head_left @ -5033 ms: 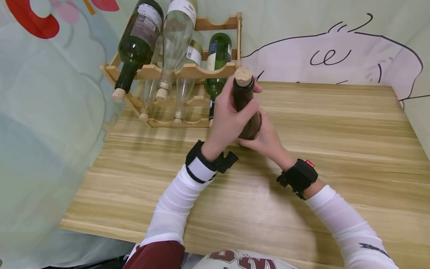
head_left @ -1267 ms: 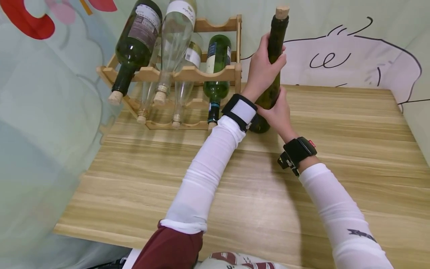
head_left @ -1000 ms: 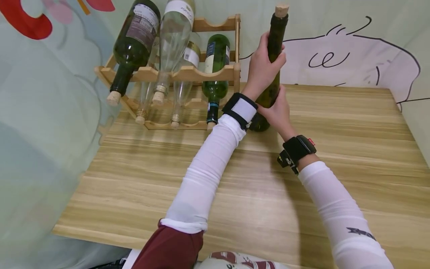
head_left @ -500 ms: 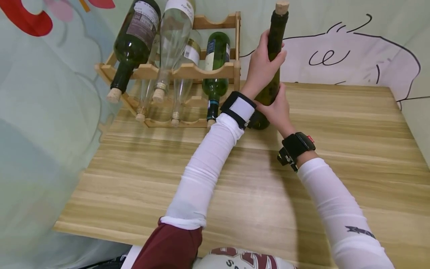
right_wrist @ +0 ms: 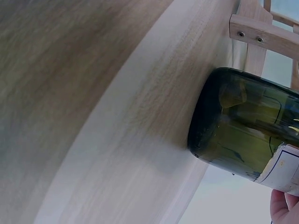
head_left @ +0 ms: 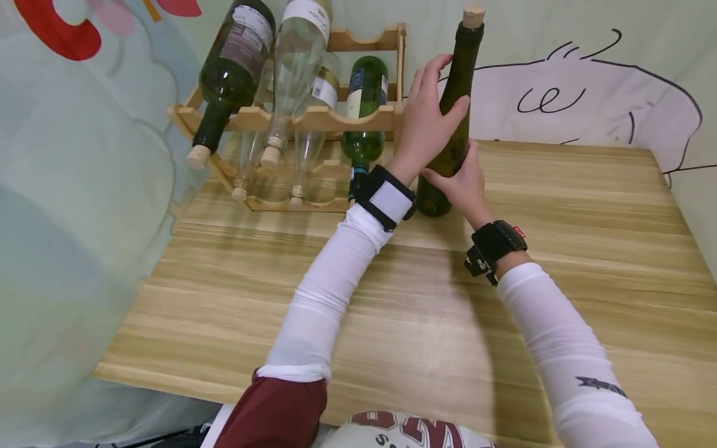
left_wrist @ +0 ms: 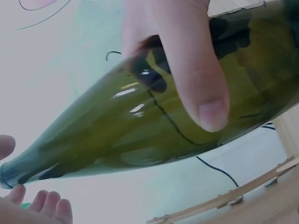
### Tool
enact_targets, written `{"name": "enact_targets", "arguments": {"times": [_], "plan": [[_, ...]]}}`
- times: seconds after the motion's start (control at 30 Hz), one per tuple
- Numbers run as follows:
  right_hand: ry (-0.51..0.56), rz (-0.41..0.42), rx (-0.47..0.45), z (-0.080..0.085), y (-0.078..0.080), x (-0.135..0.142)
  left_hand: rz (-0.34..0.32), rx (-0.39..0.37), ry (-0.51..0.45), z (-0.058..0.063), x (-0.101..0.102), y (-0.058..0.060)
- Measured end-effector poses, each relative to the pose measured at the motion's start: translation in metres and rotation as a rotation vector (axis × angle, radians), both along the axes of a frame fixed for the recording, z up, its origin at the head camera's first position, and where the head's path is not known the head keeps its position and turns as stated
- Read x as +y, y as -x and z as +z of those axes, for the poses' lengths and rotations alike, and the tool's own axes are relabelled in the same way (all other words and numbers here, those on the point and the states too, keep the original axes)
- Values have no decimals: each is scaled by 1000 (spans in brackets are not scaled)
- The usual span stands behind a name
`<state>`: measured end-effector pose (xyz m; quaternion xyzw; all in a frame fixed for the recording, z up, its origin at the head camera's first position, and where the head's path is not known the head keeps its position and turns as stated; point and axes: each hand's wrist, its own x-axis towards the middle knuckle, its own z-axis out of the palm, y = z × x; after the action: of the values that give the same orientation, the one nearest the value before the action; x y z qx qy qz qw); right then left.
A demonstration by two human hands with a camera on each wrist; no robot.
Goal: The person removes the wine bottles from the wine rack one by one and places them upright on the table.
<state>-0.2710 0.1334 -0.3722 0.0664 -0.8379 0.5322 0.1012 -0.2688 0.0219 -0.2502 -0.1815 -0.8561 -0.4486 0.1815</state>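
A dark green wine bottle (head_left: 463, 62) with a cork (head_left: 473, 15) stands upright on the wooden table (head_left: 426, 323), just right of the rack. My left hand (head_left: 428, 118) is at its shoulder: the thumb (left_wrist: 196, 79) lies across the glass (left_wrist: 140, 135), while the fingers stretch up and away from it. My right hand (head_left: 459, 183) grips the lower body from behind. The right wrist view shows the bottle's base (right_wrist: 243, 126) resting on the tabletop (right_wrist: 93, 116), with a white label edge near my fingertip (right_wrist: 282, 205).
A wooden bottle rack (head_left: 313, 118) at the table's back left holds several lying bottles, green and clear, corks pointing toward me. Its corner post (right_wrist: 254, 32) stands close beside the upright bottle. A printed fabric backdrop (head_left: 560, 93) hangs behind and to the left.
The bottle went from tilted in both hands to standing on the table by the rack. In the last half second my left fingers uncurled from the neck; the right hand keeps its grip.
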Motion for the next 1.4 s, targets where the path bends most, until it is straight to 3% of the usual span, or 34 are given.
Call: {"name": "enact_targets", "arguments": {"times": [0.47, 0.73, 1.0, 1.4], "plan": [[-5, -12, -4, 1, -1, -1, -74, 204, 5, 4, -19, -36], [-24, -31, -15, 1, 0, -2, -50, 288, 4, -2, -46, -54], [-25, -29, -19, 0, 0, -1, -10, 373, -5, -14, -68, -59], [-34, -25, -45, 1, 0, -1, 76, 375, 42, -43, -97, -55]]}}
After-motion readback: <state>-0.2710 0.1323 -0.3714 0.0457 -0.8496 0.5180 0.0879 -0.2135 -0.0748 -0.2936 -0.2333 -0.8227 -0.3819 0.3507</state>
